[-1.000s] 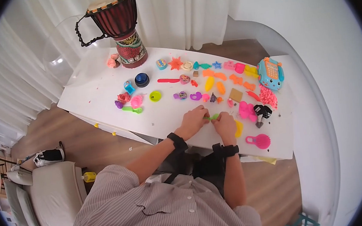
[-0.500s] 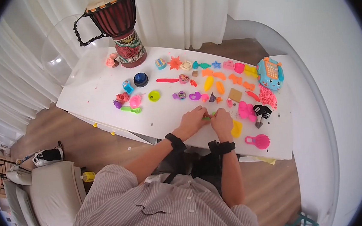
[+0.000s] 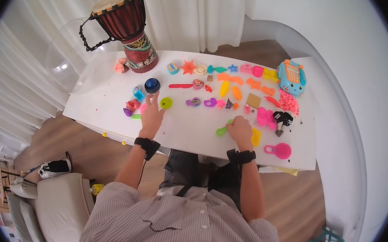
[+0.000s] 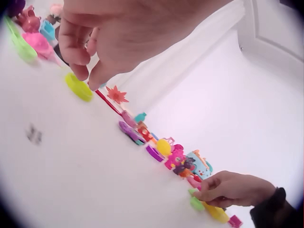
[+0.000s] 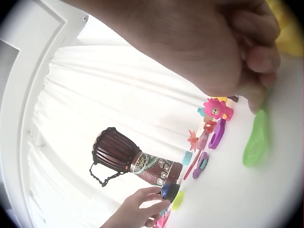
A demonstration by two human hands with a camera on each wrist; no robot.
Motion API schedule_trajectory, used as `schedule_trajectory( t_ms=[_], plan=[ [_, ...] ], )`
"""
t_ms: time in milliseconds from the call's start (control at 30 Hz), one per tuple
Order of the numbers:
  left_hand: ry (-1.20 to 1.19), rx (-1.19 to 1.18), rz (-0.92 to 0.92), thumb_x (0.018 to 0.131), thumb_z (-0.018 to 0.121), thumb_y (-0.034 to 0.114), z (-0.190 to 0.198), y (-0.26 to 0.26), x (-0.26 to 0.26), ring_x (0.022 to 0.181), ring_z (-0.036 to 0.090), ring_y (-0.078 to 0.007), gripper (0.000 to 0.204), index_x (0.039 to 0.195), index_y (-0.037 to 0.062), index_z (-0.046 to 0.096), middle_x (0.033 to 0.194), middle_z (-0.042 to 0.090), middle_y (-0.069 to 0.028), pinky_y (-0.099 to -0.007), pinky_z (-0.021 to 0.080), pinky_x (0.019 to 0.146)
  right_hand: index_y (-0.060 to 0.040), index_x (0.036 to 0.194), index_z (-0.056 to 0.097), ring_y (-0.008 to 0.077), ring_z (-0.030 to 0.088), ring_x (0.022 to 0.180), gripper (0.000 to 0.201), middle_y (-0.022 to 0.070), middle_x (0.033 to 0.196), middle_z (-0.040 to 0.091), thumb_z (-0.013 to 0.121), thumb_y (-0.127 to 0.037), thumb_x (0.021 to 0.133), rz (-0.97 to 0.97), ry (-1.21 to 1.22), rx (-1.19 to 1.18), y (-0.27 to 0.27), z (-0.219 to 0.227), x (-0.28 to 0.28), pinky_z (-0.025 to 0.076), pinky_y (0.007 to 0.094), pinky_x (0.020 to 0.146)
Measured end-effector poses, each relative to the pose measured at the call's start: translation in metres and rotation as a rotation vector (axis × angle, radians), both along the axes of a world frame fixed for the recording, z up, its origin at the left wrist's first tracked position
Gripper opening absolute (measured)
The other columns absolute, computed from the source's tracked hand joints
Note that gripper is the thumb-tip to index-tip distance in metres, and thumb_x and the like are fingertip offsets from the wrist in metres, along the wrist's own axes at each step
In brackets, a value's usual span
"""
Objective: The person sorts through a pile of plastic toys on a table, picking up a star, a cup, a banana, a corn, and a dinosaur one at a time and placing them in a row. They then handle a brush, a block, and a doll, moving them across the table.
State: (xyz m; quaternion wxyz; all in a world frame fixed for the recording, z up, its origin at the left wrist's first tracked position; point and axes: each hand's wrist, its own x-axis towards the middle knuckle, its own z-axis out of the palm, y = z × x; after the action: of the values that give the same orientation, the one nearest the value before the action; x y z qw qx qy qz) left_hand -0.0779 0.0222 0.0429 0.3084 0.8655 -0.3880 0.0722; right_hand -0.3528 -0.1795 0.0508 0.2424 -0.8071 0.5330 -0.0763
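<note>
My left hand [image 3: 152,117] hovers over the white table [image 3: 189,121], fingers loosely bent and holding nothing. It is nearest a lime-green round dish [image 3: 166,103] and a dark blue round jar [image 3: 152,85]. Under and beside it lie a pink toy [image 4: 39,46] and a light green long-handled piece [image 4: 21,43], both partly hidden in the head view. My right hand [image 3: 241,130] pinches one end of another light green plastic piece [image 5: 256,142], whose wide rounded end points left, low over the tabletop. A yellow flat piece [image 3: 256,137] lies just right of that hand.
A tall drum [image 3: 133,34] stands at the back left by a clear dome. Several small colourful toys fill the back and right, with a toy phone [image 3: 291,78] at the corner. A pink hairbrush [image 3: 279,151] lies near the front edge.
My left hand has let go of the light green piece and moved left and away from me, toward the blue jar and lime dish. The right hand still holds the piece in nearly the same place.
</note>
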Motion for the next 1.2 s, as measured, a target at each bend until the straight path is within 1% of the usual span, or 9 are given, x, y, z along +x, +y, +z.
schedule_trajectory(
  t_ms=[133,200,267,500,567,667,800,1067,1200],
  plan=[
    [-0.03,0.149,-0.029,0.089,0.078,0.017,-0.021,0.009,0.015,0.109,0.069,-0.039,0.06,0.144,0.0132,0.056,0.148,0.049,-0.0133,-0.0503,0.059,0.087,-0.0085,0.095,0.068,0.0413,0.072,0.101,0.032,0.0185,0.1,0.074,0.084,-0.035,0.086,0.017,0.012,-0.004,-0.004,-0.006,-0.003,0.056,0.0511,0.085],
    [-0.061,0.179,-0.046,0.091,0.076,0.018,-0.032,0.01,0.018,0.11,0.07,-0.0383,0.056,0.144,0.0134,0.058,0.15,0.049,-0.0131,-0.0502,0.06,0.087,-0.0044,0.108,0.07,0.0436,0.073,0.102,0.038,0.0222,0.106,0.075,0.079,-0.036,0.089,0.071,0.027,-0.001,-0.003,-0.004,-0.004,0.06,0.0531,0.084],
    [-0.092,0.216,0.005,0.094,0.074,0.019,-0.039,0.009,0.018,0.11,0.07,-0.0372,0.051,0.143,0.0137,0.06,0.149,0.051,-0.0117,-0.0506,0.06,0.086,-0.0043,0.107,0.07,0.0437,0.073,0.101,0.038,0.0223,0.106,0.075,0.079,-0.036,0.089,0.071,0.025,-0.002,-0.001,-0.002,-0.004,0.06,0.053,0.084],
    [-0.052,0.153,0.038,0.095,0.072,0.016,-0.021,0.007,0.008,0.107,0.071,-0.0362,0.048,0.142,0.0187,0.061,0.149,0.053,-0.0079,-0.0498,0.06,0.084,-0.0045,0.106,0.07,0.044,0.074,0.1,0.038,0.0223,0.106,0.075,0.078,-0.038,0.09,0.073,0.026,-0.013,-0.001,-0.002,-0.004,0.06,0.053,0.083],
    [-0.111,0.088,-0.08,0.095,0.07,0.014,-0.012,0.008,0.004,0.109,0.071,-0.0342,0.043,0.138,0.019,0.066,0.149,0.056,-0.0058,-0.0485,0.06,0.083,-0.0044,0.106,0.07,0.0439,0.074,0.1,0.038,0.0224,0.106,0.075,0.079,-0.038,0.09,0.076,0.032,-0.019,0.0,-0.002,-0.004,0.06,0.0531,0.083],
    [-0.191,0.165,-0.121,0.095,0.07,0.013,-0.037,0.008,0.015,0.108,0.072,-0.0325,0.037,0.131,0.017,0.071,0.146,0.06,-0.0047,-0.0468,0.06,0.084,-0.0046,0.105,0.07,0.0438,0.074,0.1,0.037,0.0225,0.105,0.075,0.079,-0.038,0.09,0.077,0.042,-0.015,0.0,0.001,-0.004,0.06,0.0533,0.082],
    [-0.109,0.18,-0.072,0.094,0.071,0.013,-0.029,0.007,0.008,0.107,0.072,-0.0328,0.03,0.123,0.015,0.074,0.143,0.064,-0.0048,-0.0468,0.06,0.084,-0.0048,0.104,0.07,0.0436,0.073,0.1,0.036,0.022,0.105,0.075,0.079,-0.037,0.09,0.067,0.036,-0.016,0.001,0.0,-0.004,0.06,0.0535,0.082],
    [-0.047,0.203,-0.085,0.09,0.078,0.032,-0.018,0.006,-0.02,0.089,0.075,-0.0322,0.027,0.101,0.0073,0.079,0.132,0.067,-0.004,-0.0446,0.06,0.075,-0.0069,0.102,0.069,0.043,0.072,0.1,0.034,0.0208,0.102,0.074,0.08,-0.036,0.089,0.045,0.025,-0.029,0.005,0.0,-0.003,0.057,0.0534,0.083],
    [-0.055,0.284,-0.153,0.09,0.077,0.032,-0.014,-0.005,-0.054,0.085,0.075,-0.0307,0.026,0.1,0.0077,0.078,0.134,0.066,-0.0038,-0.0444,0.06,0.072,-0.0092,0.097,0.067,0.0419,0.072,0.099,0.031,0.0184,0.098,0.074,0.08,-0.036,0.089,0.019,0.048,-0.086,0.008,-0.002,-0.001,0.056,0.0526,0.083]
  ],
)
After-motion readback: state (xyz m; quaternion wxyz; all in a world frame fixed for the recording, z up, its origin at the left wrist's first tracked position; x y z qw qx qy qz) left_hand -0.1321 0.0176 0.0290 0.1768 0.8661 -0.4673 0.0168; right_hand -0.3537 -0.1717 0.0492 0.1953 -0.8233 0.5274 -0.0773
